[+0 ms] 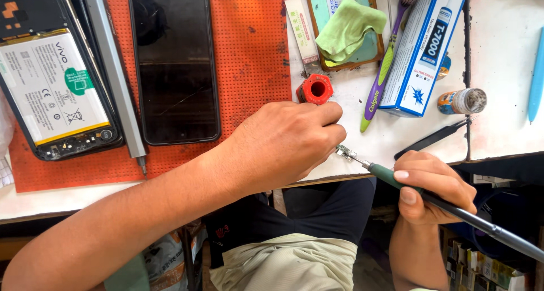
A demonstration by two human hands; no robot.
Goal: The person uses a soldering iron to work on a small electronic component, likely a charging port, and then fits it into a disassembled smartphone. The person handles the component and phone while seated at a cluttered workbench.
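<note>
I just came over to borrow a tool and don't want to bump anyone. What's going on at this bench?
A person seated at the white workbench is working on a tiny metal part at its front edge. The left hand pinches the part, while the right hand holds a green-handled soldering iron with its tip at the part. On the orange mat lie an opened phone with its battery showing, a dark phone with a cracked screen and a grey precision screwdriver, all untouched.

From my feed I see both forearms bare, no sleeves, watch or rings on the left hand [283, 141] or right hand [433, 189]. Below them, a dark garment with a small red mark, over light khaki cloth at the lap.
</note>
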